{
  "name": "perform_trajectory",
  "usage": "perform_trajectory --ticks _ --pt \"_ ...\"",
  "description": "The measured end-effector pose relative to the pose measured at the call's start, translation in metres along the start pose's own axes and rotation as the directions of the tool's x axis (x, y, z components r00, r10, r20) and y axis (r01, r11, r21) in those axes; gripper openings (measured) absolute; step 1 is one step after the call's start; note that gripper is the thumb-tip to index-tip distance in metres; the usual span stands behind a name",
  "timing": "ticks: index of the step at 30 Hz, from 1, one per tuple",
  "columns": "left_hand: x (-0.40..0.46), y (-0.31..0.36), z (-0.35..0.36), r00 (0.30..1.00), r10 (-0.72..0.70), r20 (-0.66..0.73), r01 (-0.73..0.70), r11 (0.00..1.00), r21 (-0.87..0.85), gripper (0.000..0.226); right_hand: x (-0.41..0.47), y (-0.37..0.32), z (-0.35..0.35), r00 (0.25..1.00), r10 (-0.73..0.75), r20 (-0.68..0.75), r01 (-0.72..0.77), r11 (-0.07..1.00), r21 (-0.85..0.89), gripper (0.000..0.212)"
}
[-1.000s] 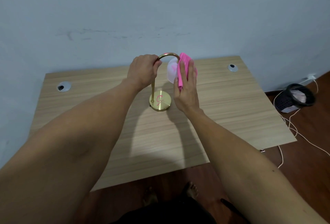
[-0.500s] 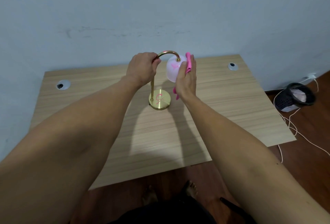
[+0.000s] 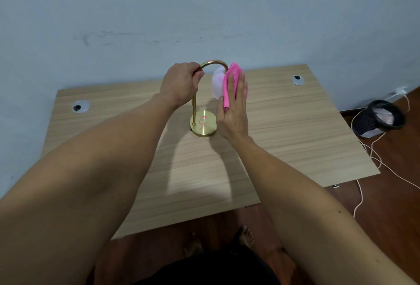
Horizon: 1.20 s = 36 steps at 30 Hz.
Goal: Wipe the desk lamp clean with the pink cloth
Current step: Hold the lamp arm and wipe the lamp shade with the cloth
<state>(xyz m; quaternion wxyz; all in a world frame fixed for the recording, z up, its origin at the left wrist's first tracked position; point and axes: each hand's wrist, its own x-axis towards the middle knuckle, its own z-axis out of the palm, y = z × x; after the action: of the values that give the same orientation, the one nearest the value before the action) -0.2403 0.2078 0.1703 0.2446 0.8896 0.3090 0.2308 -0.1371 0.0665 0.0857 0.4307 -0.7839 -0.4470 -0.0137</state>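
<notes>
- Light was even and soft, fairly bright, coming from above and behind me.
- My arms threw broad, soft-edged shadows across the desk (image 3: 295, 125) toward the lamp base (image 3: 203, 124).
- Faint sheen on the brass; no hard glare.
- Wide-angle bend: desk edges splayed, my forearms ballooned near the frame.
- Slight softness throughout.

Wooden desk (image 3: 295, 139) against pale blue wall (image 3: 204, 12). Grommet hole (image 3: 81, 106) at rear left corner, second grommet hole (image 3: 297, 79) at rear right. Dark perforated basket (image 3: 377, 118) on brown floor (image 3: 397, 205) right of desk. White cables (image 3: 372, 157) trail across floor beside basket.
</notes>
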Motion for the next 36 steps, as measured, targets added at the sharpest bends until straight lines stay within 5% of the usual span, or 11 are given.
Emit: perform_trajectory --ticks 5,8,10,14,21,30,36 --pt "0.000 0.001 0.000 1.000 -0.022 0.013 0.022 1.000 0.001 0.025 0.026 -0.013 -0.013 0.949 0.314 0.006 -0.295 0.887 0.354 0.054" --pt "0.000 0.001 -0.001 0.999 -0.039 0.021 0.039 0.999 -0.001 0.025 0.035 -0.022 -0.025 0.875 0.476 0.089 -0.473 0.799 0.371 0.051" --pt "0.000 0.001 -0.001 0.999 -0.045 0.022 0.045 0.999 -0.006 0.024 0.032 -0.026 -0.020 0.909 0.413 0.059 -0.405 0.840 0.361 0.058" --pt "-0.001 0.001 -0.001 0.999 -0.040 0.015 0.040 0.999 -0.003 0.024 0.010 -0.016 0.007 0.994 0.112 -0.004 -0.112 0.992 0.055 0.072" --pt "0.000 0.000 0.000 0.999 -0.042 0.025 0.042 0.999 -0.010 0.026 -0.015 0.005 0.013 0.982 -0.168 0.083 0.181 0.968 -0.174 0.074" --pt "-0.001 0.001 -0.003 0.998 -0.058 0.039 0.059 0.998 -0.021 0.025 0.029 -0.003 -0.004 0.988 0.157 -0.009 -0.151 0.962 0.229 0.055" --pt "0.001 0.001 -0.002 0.995 -0.089 0.054 0.090 0.996 -0.020 0.024 0.059 -0.008 -0.020 0.850 0.507 0.143 -0.524 0.786 0.327 0.064"
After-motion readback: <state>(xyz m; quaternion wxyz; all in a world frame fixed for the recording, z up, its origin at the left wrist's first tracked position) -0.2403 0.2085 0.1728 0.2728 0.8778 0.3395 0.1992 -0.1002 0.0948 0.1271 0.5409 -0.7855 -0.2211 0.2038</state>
